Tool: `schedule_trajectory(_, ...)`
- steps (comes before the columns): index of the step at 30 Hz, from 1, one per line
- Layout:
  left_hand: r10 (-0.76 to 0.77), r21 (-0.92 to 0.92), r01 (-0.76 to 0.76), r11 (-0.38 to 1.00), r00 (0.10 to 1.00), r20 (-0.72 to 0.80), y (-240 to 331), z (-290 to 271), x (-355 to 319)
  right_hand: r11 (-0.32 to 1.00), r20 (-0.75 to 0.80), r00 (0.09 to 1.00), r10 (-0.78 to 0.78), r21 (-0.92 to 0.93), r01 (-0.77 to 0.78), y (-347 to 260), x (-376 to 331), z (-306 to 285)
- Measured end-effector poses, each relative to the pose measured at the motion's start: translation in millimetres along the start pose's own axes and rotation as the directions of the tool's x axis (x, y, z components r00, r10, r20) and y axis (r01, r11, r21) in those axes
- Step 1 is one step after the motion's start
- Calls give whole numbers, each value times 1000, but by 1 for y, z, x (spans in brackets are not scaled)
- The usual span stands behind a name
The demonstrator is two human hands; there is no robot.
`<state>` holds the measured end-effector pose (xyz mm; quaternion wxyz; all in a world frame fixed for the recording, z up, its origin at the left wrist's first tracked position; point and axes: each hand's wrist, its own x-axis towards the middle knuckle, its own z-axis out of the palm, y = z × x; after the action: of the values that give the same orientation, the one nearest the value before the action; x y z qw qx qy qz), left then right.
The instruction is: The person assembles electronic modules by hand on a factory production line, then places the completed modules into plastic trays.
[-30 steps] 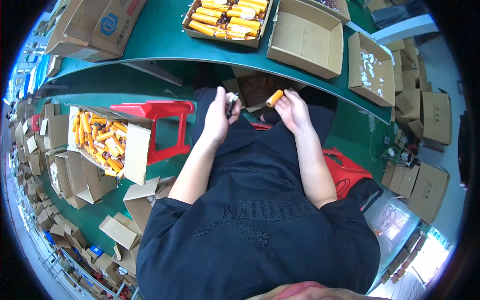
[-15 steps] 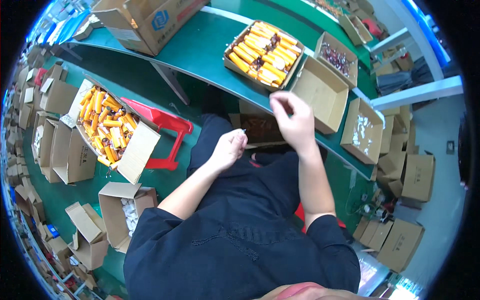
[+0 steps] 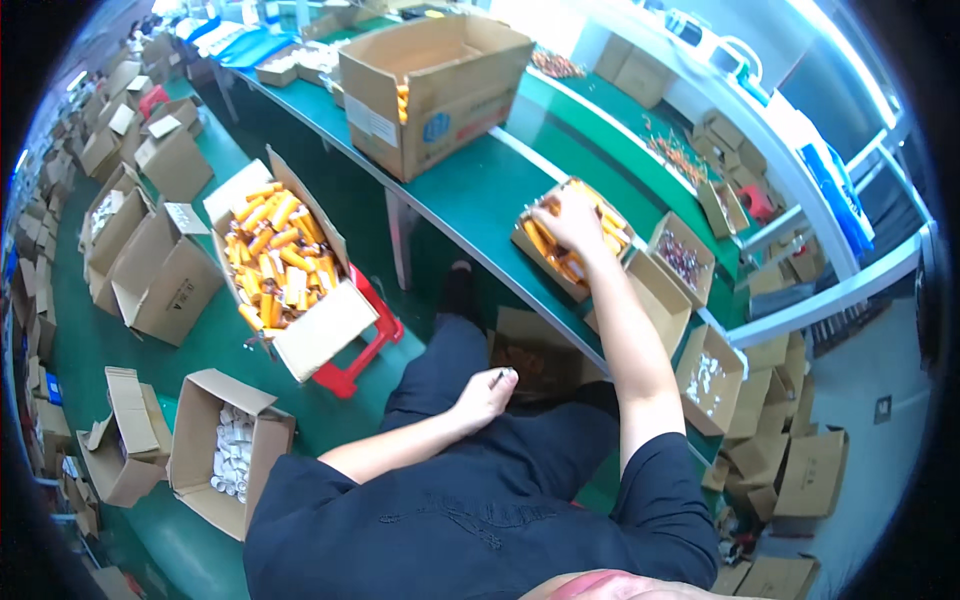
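My left hand [image 3: 486, 398] is held above my lap with its fingers closed. A small dark-tipped piece [image 3: 503, 375] pokes out at the fingertips, too small to name. My right hand [image 3: 577, 218] reaches forward into a shallow cardboard box [image 3: 553, 266] on the green table. Orange cylinders [image 3: 612, 227] with dark ends lie packed in that box. The right fingers dip in among the cylinders at its left side, and their tips are hidden, so I cannot tell whether they grip one.
Beside the box stand an open cardboard tray [image 3: 660, 305], a tray of dark reddish small parts [image 3: 682, 258] and a tray of white pieces [image 3: 706, 380]. A large carton [image 3: 440, 110] stands farther left. A carton of orange cylinders [image 3: 285, 250] rests on a red stool [image 3: 375, 340].
My right hand has gone from just off the table's edge into the box of orange cylinders. The view has shifted. My left hand stays closed above my lap.
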<state>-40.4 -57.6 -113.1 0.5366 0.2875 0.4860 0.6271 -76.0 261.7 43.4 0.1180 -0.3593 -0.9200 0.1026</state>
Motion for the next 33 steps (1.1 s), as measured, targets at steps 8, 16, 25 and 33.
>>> schedule_trajectory(8, -45, -264, 19, 964, 995, -93, 5, -3, -14, 993, -377, 926, -13, 105, 57, 15, -22, 10)
schedule_trajectory(16, -80, -281, 60, 958, 995, -59, 3, 0, -19, 876, -437, 885, 163, 477, 74, 44, -37, -6)
schedule_trajectory(25, -69, -253, 78, 964, 997, 44, -5, 5, -17, 964, -366, 928, -70, 216, 158, 18, -40, 28)
schedule_trajectory(33, -86, -193, 88, 977, 996, 16, -7, 6, -15, 745, -25, 987, 159, 659, -104, -16, -8, 34)
